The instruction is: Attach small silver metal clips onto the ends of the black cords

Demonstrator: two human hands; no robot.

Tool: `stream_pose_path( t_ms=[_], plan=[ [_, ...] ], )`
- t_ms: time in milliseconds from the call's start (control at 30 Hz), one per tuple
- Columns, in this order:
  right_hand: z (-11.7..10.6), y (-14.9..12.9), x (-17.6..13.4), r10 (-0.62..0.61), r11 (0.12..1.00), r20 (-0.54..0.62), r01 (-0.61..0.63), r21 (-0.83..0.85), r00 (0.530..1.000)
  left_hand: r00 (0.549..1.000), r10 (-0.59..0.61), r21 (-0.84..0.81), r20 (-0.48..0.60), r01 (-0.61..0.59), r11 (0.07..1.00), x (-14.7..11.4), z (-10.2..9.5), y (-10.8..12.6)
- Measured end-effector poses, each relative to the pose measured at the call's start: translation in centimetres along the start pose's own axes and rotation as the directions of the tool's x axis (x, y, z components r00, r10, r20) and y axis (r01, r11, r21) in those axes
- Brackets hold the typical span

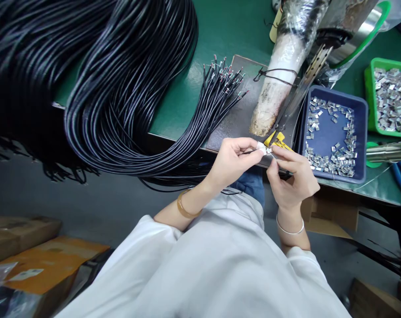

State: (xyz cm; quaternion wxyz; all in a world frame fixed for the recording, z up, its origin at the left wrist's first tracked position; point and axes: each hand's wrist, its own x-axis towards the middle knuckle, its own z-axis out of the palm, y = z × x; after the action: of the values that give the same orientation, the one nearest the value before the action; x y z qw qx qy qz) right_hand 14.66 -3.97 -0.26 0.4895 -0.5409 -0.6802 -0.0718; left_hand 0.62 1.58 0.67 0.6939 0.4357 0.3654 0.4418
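In the head view, my left hand (pixel 233 160) pinches the end of a thin black cable (pixel 245 153) between thumb and fingers. A tiny silvery metal connector (pixel 269 150) shows at its fingertips, with something white beside it. My right hand (pixel 293 176) is closed close by, thumb and fingers around a thin solder wire (pixel 274 155) that reaches the connector. Just above the fingertips hangs a soldering iron (pixel 295 99) with a perforated barrel, pointing down. Yellow tape (pixel 280 140) lies behind the fingers. Fingers partly hide the work.
A large bundle of black cables (pixel 121 110) covers the left side, stripped ends (pixel 225 77) on a metal plate (pixel 227 128). A plastic-wrapped tube (pixel 273 97) stands above. At right are a blue tray (pixel 362 132) and green basket (pixel 371 97) of metal parts, and a solder spool (pixel 382 153).
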Motion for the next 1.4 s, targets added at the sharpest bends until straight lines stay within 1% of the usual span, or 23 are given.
stream_pose_path(
  t_ms=[233, 467, 567, 700, 767, 867, 1033, 1133, 1400],
  plan=[
    [0.1, 0.5, 0.1, -0.015, 1.0, 0.014, 0.015, -0.027, 1.0, 1.0, -0.007, -0.024, -0.012, 0.007, 1.0, 0.5, 0.2, 0.0],
    [0.2, -0.1, 0.7, -0.004, 0.999, 0.011, 0.005, -0.031, 1.0, 1.0, 0.017, -0.068, -0.012, -0.017, 0.997, 0.4, 0.4, 0.7],
    [0.1, -0.3, 0.8, -0.017, 0.999, 0.027, 0.018, -0.051, 0.999, 1.0, 0.005, -0.093, -0.011, -0.006, 0.996, 0.4, 0.4, 0.7],
    [0.0, -0.3, 0.8, -0.048, 0.996, 0.011, 0.049, -0.079, 0.999, 1.0, -0.021, -0.107, -0.006, 0.021, 0.994, 0.5, 0.2, 0.6],
    [0.0, -0.2, 0.8, -0.057, 0.994, 0.002, 0.057, -0.097, 0.998, 0.999, -0.033, -0.095, -0.005, 0.032, 0.995, 0.6, 0.2, 0.5],
    [0.1, -0.1, 0.7, -0.046, 0.996, 0.003, 0.046, -0.078, 0.999, 0.999, -0.036, -0.061, -0.028, 0.034, 0.998, 0.5, 0.2, 0.4],
    [-0.1, -0.2, 0.9, -0.006, 0.997, 0.008, 0.006, -0.071, 1.0, 0.998, -0.008, -0.014, -0.066, 0.007, 1.0, 0.4, 0.5, 0.4],
    [-0.2, -0.4, 1.0, -0.006, 0.997, 0.005, 0.006, -0.076, 1.0, 0.997, 0.014, -0.001, -0.077, -0.014, 1.0, 0.3, 0.7, 0.5],
    [-0.2, -0.3, 0.7, -0.028, 0.998, 0.006, 0.028, -0.061, 1.0, 0.997, 0.001, 0.064, -0.071, 0.004, 0.998, 0.3, 0.5, 0.4]
  ],
)
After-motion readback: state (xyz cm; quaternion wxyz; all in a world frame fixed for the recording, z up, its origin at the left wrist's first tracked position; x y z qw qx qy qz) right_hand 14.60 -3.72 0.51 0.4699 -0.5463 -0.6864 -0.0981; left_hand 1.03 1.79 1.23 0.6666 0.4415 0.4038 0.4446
